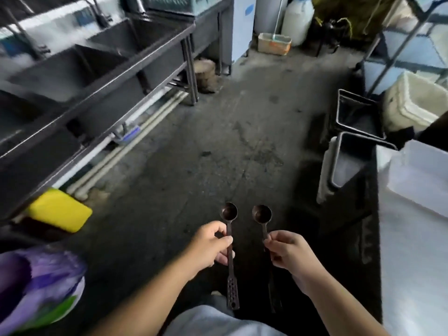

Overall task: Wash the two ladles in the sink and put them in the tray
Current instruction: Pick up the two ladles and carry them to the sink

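Note:
Two small dark ladles are held side by side over the floor, bowls pointing away from me. My left hand [210, 243] pinches the handle of the left ladle [229, 212], whose perforated handle end hangs below the fist. My right hand [288, 254] grips the right ladle [261, 213] just under its bowl. The steel sink [97, 69], with several basins, runs along the left side, well away from both hands. A teal tray [179, 6] sits on the counter past the far end of the sink.
A dark concrete floor [218, 141] stretches ahead. A yellow bin [59, 209] sits under the sink and a purple bag [41, 287] lies at lower left. Metal containers [351, 146] and white boxes [412, 107] stand on the right; a wooden block [204, 75] rests by the sink leg.

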A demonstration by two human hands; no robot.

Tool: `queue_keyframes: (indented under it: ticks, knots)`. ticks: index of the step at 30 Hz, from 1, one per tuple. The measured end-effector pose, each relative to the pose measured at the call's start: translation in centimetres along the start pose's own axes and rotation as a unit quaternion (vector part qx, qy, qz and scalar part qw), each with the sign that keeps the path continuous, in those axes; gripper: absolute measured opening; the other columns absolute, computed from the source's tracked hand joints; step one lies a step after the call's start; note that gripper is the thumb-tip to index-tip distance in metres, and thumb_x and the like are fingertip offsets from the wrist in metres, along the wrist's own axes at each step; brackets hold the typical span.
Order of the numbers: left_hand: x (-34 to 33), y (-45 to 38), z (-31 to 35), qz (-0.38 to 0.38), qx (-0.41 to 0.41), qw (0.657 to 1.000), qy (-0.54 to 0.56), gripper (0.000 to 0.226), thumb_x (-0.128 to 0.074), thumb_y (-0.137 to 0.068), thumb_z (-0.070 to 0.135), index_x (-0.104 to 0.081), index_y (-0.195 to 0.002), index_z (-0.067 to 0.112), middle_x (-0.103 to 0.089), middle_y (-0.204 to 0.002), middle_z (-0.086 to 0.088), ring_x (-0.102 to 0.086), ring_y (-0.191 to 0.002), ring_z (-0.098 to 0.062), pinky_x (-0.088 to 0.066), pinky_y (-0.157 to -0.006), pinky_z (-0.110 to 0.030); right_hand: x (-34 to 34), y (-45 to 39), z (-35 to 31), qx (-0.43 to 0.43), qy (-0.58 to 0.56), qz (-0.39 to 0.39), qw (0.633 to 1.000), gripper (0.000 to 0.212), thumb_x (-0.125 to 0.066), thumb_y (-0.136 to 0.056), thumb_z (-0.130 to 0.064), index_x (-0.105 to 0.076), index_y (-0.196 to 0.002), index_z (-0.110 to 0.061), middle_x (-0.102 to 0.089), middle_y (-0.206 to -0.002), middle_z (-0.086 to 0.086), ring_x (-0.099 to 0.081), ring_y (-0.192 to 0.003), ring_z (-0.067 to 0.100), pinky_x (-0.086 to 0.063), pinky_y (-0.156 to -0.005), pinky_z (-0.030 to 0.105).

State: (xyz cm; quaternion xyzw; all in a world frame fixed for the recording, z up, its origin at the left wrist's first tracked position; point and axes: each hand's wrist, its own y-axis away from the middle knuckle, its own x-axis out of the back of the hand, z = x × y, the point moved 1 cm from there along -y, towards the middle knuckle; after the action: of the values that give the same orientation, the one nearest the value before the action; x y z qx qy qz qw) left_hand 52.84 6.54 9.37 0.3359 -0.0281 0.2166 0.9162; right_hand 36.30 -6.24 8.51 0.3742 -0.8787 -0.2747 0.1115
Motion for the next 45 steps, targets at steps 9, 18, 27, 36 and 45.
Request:
queue_keyframes:
  ticks: [9,18,27,36,45]
  knots:
    - [13.5,-3.6,-0.6,0.112,0.038,0.989,0.090,0.015,-0.050,-0.096,0.016,-0.046,-0.109,0.009,-0.074,-0.072,-0.009,-0.064,-0.047,-0.011,-0.025,-0.038,-0.020,-11.4,-11.8,-7.1,-0.016,0.089,-0.117,0.989,0.022,-0.063,-0.090,-0.007,-0.069,-0.071,-0.015,-0.056,-0.058,-0.002,-0.052,-0.050,0.009,-0.046,-0.054,0.022]
    - [24.0,-10.6,1.0,0.231,0.051,0.957,0.166,0.006,-0.051,-0.095,0.025,-0.050,-0.098,0.020,-0.077,-0.076,-0.008,-0.069,-0.057,-0.018,-0.033,-0.041,-0.019,-21.3,-27.0,-15.5,0.001,0.179,-0.242,0.953,0.021,-0.061,-0.091,-0.003,-0.061,-0.096,0.017,-0.054,-0.070,0.016,-0.051,-0.064,0.025,-0.040,-0.060,0.033]
    - [33.2,-19.1,7.4,0.326,0.023,0.904,0.275,0.007,-0.057,-0.094,0.021,-0.055,-0.088,0.019,-0.073,-0.074,-0.006,-0.062,-0.052,-0.017,-0.039,-0.041,-0.023,-28.8,-40.9,-27.7,0.032,0.259,-0.357,0.897,0.027,-0.066,-0.074,-0.024,-0.063,-0.077,0.003,-0.055,-0.063,0.006,-0.050,-0.057,0.018,-0.038,-0.058,0.032]
    - [46.2,-28.1,10.3,0.371,0.019,0.894,0.250,0.012,-0.061,-0.090,0.025,-0.058,-0.082,0.033,-0.068,-0.062,0.003,-0.063,-0.051,-0.015,-0.041,-0.039,-0.021,-38.7,-52.2,-35.8,0.061,0.290,-0.390,0.872,0.043,-0.068,-0.063,-0.036,-0.061,-0.076,0.004,-0.054,-0.062,0.008,-0.047,-0.057,0.019,-0.034,-0.055,0.032]
    - [65.3,-36.3,11.3,0.369,-0.004,0.902,0.224,0.004,-0.060,-0.091,0.026,-0.057,-0.089,0.027,-0.069,-0.068,-0.005,-0.064,-0.051,-0.014,-0.041,-0.039,-0.021,-52.4,-63.4,-43.8,0.077,0.288,-0.379,0.876,0.014,-0.063,-0.086,-0.009,-0.068,-0.078,0.001,-0.059,-0.066,0.009,-0.050,-0.059,0.019,-0.038,-0.054,0.026]
